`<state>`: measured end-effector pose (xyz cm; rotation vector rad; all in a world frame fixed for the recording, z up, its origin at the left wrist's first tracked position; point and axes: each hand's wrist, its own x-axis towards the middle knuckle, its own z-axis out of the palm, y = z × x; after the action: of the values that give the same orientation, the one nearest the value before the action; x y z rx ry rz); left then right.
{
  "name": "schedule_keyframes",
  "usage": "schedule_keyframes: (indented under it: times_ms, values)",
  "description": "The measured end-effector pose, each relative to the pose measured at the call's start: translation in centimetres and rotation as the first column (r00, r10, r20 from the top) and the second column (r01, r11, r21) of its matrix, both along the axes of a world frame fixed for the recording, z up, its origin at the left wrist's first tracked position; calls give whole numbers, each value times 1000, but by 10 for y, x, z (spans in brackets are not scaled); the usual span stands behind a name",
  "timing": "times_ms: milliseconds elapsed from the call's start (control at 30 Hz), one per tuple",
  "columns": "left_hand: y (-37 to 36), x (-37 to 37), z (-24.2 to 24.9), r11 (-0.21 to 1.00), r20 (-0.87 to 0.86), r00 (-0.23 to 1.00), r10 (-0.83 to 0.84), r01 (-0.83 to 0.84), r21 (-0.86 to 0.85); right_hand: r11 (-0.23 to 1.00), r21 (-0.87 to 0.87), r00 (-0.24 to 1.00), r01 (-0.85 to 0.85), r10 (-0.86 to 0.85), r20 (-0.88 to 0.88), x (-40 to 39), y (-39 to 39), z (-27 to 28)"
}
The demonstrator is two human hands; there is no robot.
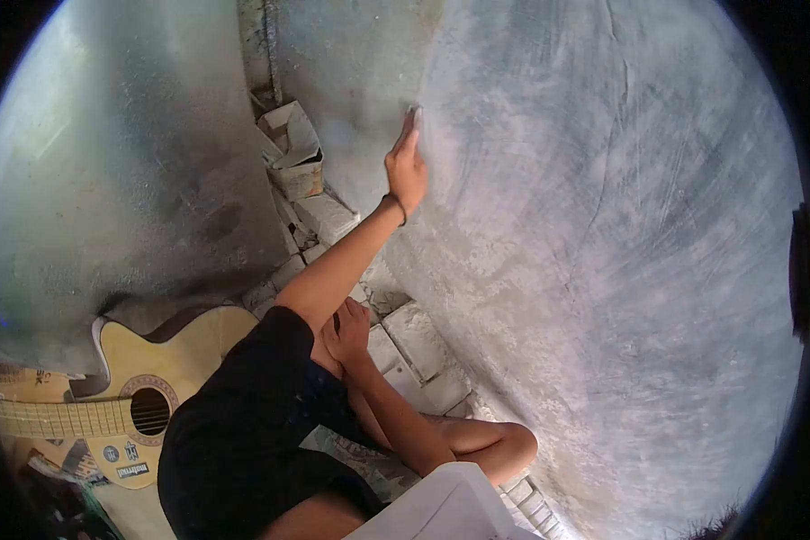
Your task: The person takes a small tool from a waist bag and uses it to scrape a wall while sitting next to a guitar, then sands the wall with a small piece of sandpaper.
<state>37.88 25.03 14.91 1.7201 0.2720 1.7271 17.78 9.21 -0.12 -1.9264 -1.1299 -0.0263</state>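
My left hand [408, 171], with a dark band at the wrist, is raised against the grey wall [549, 225]. Its fingers are pressed together, pointing up the wall. A thin pale edge shows at the fingertips; what it belongs to is hidden by the hand. Lower down, my right hand [348, 335] rests with bent fingers on my leg, just below the outstretched left arm. Pale scuffs and curved streaks cover the wall to the right of the left hand.
An acoustic guitar [162, 360] leans at the left, near printed cardboard [40, 387]. A worn box [295, 148] and broken pale blocks [324, 216] line the wall's foot. White tiles [414, 337] lie beside my bent knee [513, 450]. A shiny grey surface [126, 180] stands at the left.
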Motion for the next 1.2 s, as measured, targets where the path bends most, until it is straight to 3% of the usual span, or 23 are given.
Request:
schedule_keyframes:
  times_ms: [67, 133, 233, 367, 433, 533, 567, 633, 733, 867, 933, 1033, 1200]
  values:
    - [10, 4, 26, 999, -41, 999, 21, -22, -31, 999, -38, 1000, -8, 7, -19, -4, -8, -5]
    - [21, 8, 57, 999, -66, 998, 18, -20, -33, 1000, 28, 1000, 11, -11, -9, 4, -5, 1]
    - [26, 12, 67, 994, 22, 1000, 6, -8, 112, 998, 32, 998, 48, -47, -29, 9, -5, 1]
    - [8, 0, 2, 996, -27, 1000, -1, 3, 87, 997, 8, 996, 78, -77, -34, 7, -5, 3]
    - [-1, -19, -54, 992, -161, 982, -98, 108, 57, 998, -4, 998, 66, -67, -20, 6, -6, -1]
    - [-5, -22, -62, 991, -211, 970, -117, 126, 31, 997, 46, 998, 64, -63, -18, 6, -5, 0]
    - [-5, -19, -48, 992, -218, 969, -116, 124, 24, 997, 40, 998, 62, -61, -26, 4, -7, 1]
    - [4, -1, 9, 999, -60, 998, -24, 27, 41, 999, 9, 995, 49, -48, -86, 6, -8, 5]
    - [27, 7, 51, 991, -43, 999, -5, 11, 131, 997, 52, 996, 65, -61, -65, 8, -9, 1]
    - [10, 3, 13, 994, -39, 999, 4, 1, 110, 996, 44, 995, 77, -74, -63, 11, -5, 7]
    - [9, -8, -37, 995, -104, 995, -3, 13, 96, 997, 15, 996, 78, -77, -46, 7, -10, 6]
    - [9, -6, -35, 996, -158, 987, -16, 29, 79, 996, 38, 995, 77, -74, -74, 8, -11, 1]
    - [21, 7, 76, 985, -33, 999, 13, -7, 172, 992, 70, 994, 108, -105, -42, 10, -9, -1]
